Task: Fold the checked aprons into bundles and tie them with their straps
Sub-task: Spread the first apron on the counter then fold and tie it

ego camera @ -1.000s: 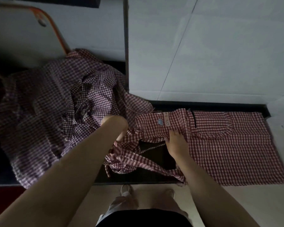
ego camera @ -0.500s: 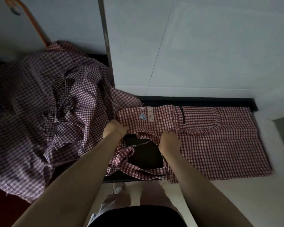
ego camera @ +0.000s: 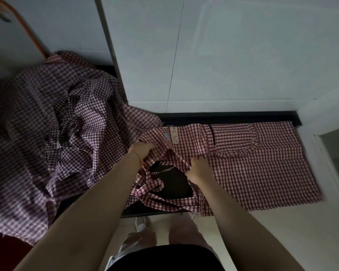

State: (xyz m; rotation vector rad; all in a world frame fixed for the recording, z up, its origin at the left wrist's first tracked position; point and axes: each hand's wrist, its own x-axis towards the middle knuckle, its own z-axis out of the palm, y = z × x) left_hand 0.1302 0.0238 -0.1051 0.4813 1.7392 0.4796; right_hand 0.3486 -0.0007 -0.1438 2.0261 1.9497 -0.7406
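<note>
Fabric of the apron [ego camera: 262, 165] bunches in both my hands: left hand [ego camera: 141, 150] grips its bib edge, right hand [ego camera: 199, 169] pinches cloth beside the straps [ego camera: 155, 192].

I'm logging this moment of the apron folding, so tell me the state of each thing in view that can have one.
Spread apron: lying mostly flat on the dark counter, bib end lifted and bunched, not yet folded.
Straps: loose, untied, looped on the counter.
Apron pile: crumpled heap, unfolded.
Left hand: fingers curled, gripping the bib's edge.
Right hand: gripping the cloth near the bib.
</note>
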